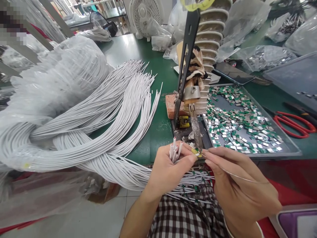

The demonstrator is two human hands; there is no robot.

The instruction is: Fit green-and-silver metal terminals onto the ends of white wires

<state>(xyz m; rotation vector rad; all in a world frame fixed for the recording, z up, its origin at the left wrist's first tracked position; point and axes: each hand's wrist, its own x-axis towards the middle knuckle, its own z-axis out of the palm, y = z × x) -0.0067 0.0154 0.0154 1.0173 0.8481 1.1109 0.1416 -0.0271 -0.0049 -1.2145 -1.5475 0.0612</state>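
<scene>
My left hand (pixel 164 170) is closed around several white cables (pixel 174 151), their cut ends poking up from the fist. Its thumb and forefinger pinch one white cable end just under the tip of a soldering iron (pixel 195 127) fixed pointing down on a black metal stand (pixel 187 56). Between the fingers of my right hand (pixel 244 186) runs a thin solder wire (pixel 237 175), its end close to that tip. What lies right at the tip is small and partly hidden by fingers. Cables with small green boards (pixel 195 178) at their ends lie over my lap.
A shallow tray (pixel 284 151) of small green-and-silver boards stands right of the iron. Red-handled scissors (pixel 292 127) lie beyond it. Large bundles of white cable (pixel 99 148) cover the left side. A ribbed hose (pixel 210 39) rises behind the iron beside a brick-like block (pixel 170 105).
</scene>
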